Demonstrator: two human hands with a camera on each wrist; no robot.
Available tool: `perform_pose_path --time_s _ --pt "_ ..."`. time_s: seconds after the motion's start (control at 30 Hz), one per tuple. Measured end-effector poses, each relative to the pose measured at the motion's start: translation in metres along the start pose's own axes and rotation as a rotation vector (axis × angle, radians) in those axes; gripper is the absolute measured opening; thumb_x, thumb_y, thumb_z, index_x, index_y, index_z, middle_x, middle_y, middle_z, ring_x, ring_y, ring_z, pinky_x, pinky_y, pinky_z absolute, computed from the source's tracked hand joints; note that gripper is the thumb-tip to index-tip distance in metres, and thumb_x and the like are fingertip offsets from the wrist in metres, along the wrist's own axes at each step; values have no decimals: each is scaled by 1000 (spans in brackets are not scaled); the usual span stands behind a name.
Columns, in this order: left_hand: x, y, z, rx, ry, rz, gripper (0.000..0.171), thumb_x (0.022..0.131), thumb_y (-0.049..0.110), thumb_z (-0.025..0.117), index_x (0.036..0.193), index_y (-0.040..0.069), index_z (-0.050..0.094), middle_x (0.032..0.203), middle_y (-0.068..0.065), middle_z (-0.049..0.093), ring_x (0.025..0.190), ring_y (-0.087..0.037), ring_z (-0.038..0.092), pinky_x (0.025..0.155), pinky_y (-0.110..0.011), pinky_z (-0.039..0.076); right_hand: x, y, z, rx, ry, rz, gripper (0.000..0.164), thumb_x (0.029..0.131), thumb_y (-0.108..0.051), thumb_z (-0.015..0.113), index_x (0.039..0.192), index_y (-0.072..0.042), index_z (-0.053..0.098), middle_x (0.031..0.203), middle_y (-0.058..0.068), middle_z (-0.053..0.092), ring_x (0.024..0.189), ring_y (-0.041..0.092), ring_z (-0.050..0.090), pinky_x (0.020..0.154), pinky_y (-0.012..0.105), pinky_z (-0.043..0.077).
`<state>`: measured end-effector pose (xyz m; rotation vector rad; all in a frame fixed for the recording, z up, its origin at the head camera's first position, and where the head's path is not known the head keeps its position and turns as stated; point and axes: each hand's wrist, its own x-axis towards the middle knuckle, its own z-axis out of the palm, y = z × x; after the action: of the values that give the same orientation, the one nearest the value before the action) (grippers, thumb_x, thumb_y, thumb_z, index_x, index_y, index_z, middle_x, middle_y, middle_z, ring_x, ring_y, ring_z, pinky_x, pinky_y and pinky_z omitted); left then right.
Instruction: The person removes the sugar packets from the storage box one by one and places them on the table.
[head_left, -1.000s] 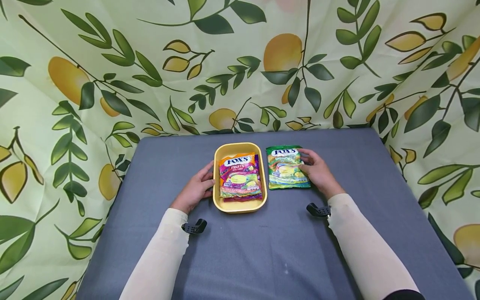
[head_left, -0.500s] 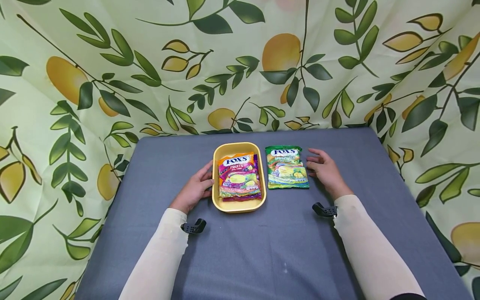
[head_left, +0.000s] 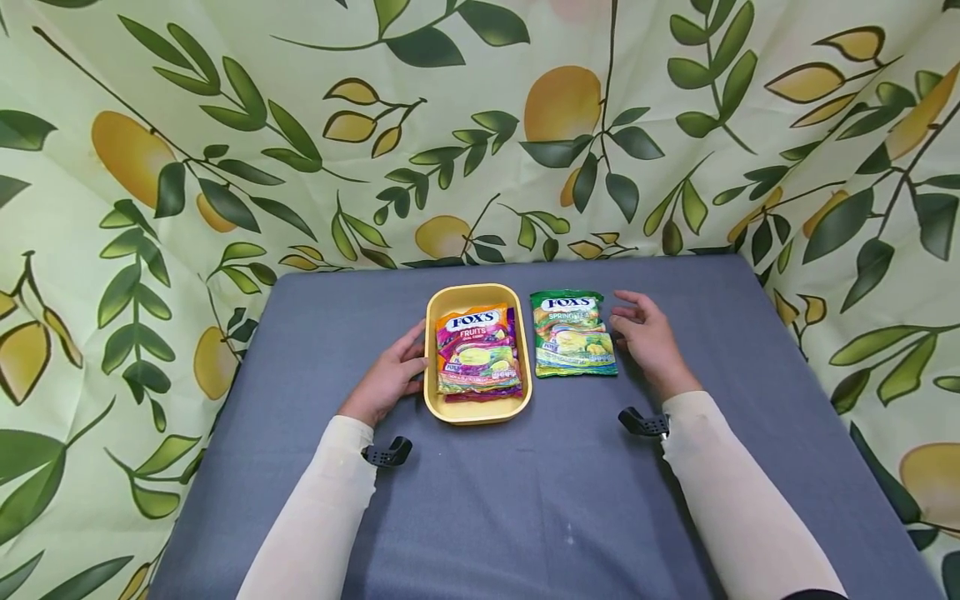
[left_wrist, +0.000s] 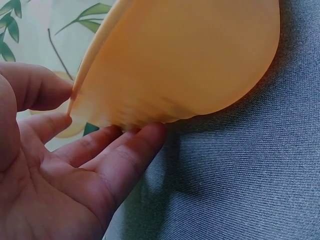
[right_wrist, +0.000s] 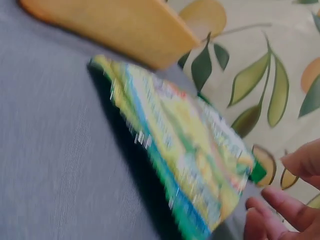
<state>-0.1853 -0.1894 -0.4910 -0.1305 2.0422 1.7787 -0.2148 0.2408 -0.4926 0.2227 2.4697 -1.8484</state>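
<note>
A yellow tray (head_left: 435, 408) stands on the table with a purple and orange bag of Fox's Fruits candy (head_left: 474, 354) in it. More purple wrapping shows under that bag. My left hand (head_left: 387, 375) rests its fingertips against the tray's left outer side; in the left wrist view the fingers (left_wrist: 135, 160) touch the wall and rim. To the right of the tray a green bag of Fox's Spring Tea candy (head_left: 573, 337) lies flat on the cloth. Just past its right edge is my right hand (head_left: 652, 342), fingers loosely bent, holding nothing.
A grey cloth covers the table (head_left: 487, 500). Behind and at both sides hangs a curtain (head_left: 450, 100) printed with leaves and fruit. Each wrist carries a black camera mount (head_left: 388, 452).
My right hand has let go of the green candy bag and drawn slightly to the right, then moved a little back towards it. The left hand stays at the tray.
</note>
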Motion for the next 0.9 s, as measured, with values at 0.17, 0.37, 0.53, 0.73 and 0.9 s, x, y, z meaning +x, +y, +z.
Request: perform_pose_path --time_s 0.17,0.37,0.53,0.73,0.9 --pt "1 -1 0 -9 -1 5 72 113 14 58 174 38 29 165 -14 46 138 -35 59 104 -51 56 -6 -21 10 60 10 -44 53 113 -13 57 165 -11 46 149 24 58 121 39 61 90 45 54" --pt "1 -2 0 -2 -10 7 72 113 15 57 174 40 28 165 -12 46 139 -33 58 105 -52 55 -11 -40 30 114 -50 -86 52 113 -6 53 164 -7 46 147 26 58 120 42 62 92 51 55" --pt "0 -2 0 -11 -15 14 73 112 14 57 174 39 28 166 -13 46 139 -34 58 104 -51 55 -14 -45 54 129 -108 -102 50 110 -4 56 160 -6 50 144 26 59 117 43 64 93 54 56" --pt "1 -2 1 -60 -42 48 73 113 9 54 176 30 26 166 -19 44 140 -38 56 102 -48 57 -26 -48 88 169 -188 -107 48 111 -6 57 159 -4 50 143 26 59 116 42 68 92 56 59" --pt "0 -2 1 -77 -47 57 73 112 7 53 176 28 24 166 -21 44 139 -39 57 101 -48 57 -34 -58 112 228 -244 -119 50 110 -3 58 160 -2 47 143 26 58 119 42 67 91 50 62"
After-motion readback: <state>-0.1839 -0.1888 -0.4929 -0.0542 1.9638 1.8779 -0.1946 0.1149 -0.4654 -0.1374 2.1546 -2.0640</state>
